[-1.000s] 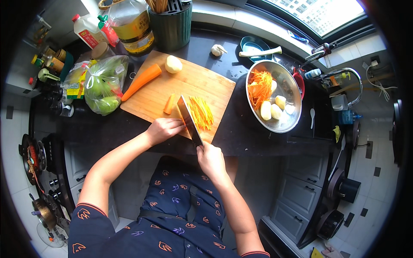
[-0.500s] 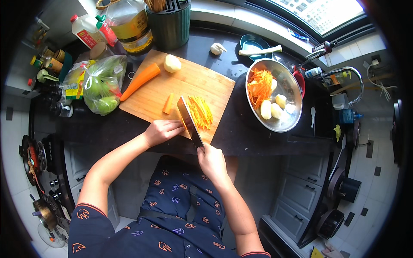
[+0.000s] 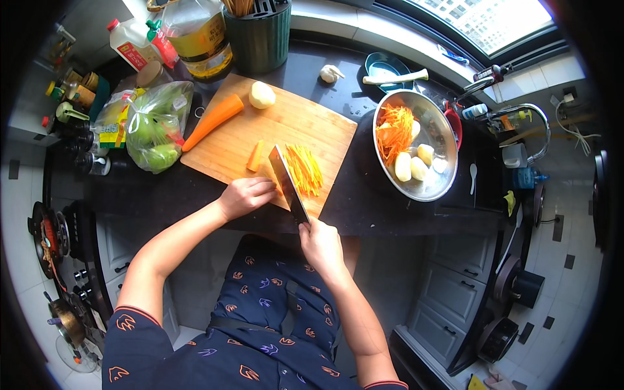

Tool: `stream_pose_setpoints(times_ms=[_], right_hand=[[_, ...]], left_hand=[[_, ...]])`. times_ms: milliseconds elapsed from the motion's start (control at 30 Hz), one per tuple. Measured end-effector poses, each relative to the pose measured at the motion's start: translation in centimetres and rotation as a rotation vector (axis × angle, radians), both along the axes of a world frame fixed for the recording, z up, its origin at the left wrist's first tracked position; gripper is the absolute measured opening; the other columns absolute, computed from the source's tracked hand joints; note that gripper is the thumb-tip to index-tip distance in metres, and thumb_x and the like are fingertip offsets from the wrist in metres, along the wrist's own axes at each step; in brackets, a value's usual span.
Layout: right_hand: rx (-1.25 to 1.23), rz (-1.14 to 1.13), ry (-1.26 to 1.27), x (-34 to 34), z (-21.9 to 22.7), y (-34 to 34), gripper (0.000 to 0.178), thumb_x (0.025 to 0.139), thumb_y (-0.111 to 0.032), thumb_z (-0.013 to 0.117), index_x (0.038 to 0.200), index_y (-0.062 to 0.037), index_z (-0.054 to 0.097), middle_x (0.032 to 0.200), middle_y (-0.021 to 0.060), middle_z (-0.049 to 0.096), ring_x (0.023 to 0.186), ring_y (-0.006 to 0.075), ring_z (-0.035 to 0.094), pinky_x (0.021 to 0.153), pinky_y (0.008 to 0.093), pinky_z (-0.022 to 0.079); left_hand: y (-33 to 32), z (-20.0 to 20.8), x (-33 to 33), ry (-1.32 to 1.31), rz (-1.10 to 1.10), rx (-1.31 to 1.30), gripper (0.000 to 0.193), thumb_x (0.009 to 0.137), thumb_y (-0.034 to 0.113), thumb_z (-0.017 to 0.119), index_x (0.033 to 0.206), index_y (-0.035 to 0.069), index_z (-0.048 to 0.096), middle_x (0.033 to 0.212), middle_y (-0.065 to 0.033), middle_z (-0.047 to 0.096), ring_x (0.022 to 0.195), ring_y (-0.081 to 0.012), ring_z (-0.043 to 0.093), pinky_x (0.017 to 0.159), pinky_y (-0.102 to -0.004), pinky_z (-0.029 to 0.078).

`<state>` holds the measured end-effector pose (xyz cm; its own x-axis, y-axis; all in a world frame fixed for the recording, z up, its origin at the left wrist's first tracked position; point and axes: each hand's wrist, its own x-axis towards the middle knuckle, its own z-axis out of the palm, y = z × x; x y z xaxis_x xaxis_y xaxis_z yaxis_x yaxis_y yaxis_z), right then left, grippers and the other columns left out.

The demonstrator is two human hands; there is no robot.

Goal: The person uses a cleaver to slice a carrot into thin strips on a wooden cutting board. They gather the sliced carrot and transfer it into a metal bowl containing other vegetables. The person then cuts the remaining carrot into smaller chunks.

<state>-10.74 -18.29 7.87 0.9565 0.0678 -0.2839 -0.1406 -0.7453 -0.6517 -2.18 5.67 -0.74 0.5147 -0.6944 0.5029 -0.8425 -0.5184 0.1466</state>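
Note:
My right hand [image 3: 321,244] is closed around the handle of a kitchen knife [image 3: 288,182], its broad blade upright on the wooden cutting board [image 3: 333,130]. Just left of the blade, my left hand [image 3: 247,197] has its fingers curled down on a piece of carrot, mostly hidden beneath them. Thin carrot strips [image 3: 304,170] lie heaped along the blade's right side. A short carrot chunk [image 3: 255,156] rests above my left fingertips. Farther up the board are a long peeled carrot [image 3: 214,121] and a peeled potato [image 3: 262,95].
Right of the board, a metal bowl [image 3: 446,184] holds shredded carrot and several peeled potatoes. Garlic [image 3: 331,73] and a dark green dish [image 3: 383,67] with a pale-handled tool lie behind. A plastic bag of green vegetables [image 3: 153,130] sits left; a faucet [image 3: 545,133] stands far right.
Both hands and the knife stay nearly in place, with the blade still between the left fingers and the strips. The whole view has shifted very slightly.

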Motion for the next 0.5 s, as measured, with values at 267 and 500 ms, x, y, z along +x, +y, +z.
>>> stream_pose_setpoints(times_ms=[267,500], right_hand=[[0.009,-0.024,0.013,0.2,0.8,-0.4,0.018,0.096,-0.015,0.064,0.098,0.0023,0.069,0.085,0.0271,0.071,0.084,0.0454,0.071,0.077,0.0506,0.058],[0.061,-0.041,0.007,-0.2,1.1,-0.4,0.017,0.097,-0.014,0.062,0.099,0.0010,0.068,0.084,0.0274,0.070,0.083,0.0460,0.070,0.077,0.0514,0.058]], left_hand=[[-0.6,0.0,1.1,0.076,0.096,0.041,0.016,0.079,0.013,0.071,0.095,0.013,0.075,0.094,-0.0012,0.071,0.086,-0.0178,0.071,0.067,-0.0301,0.059],[0.3,0.7,0.8,-0.002,0.058,-0.036,0.014,0.079,0.014,0.070,0.093,0.013,0.073,0.089,0.0006,0.069,0.082,-0.0155,0.071,0.064,-0.0277,0.058]])
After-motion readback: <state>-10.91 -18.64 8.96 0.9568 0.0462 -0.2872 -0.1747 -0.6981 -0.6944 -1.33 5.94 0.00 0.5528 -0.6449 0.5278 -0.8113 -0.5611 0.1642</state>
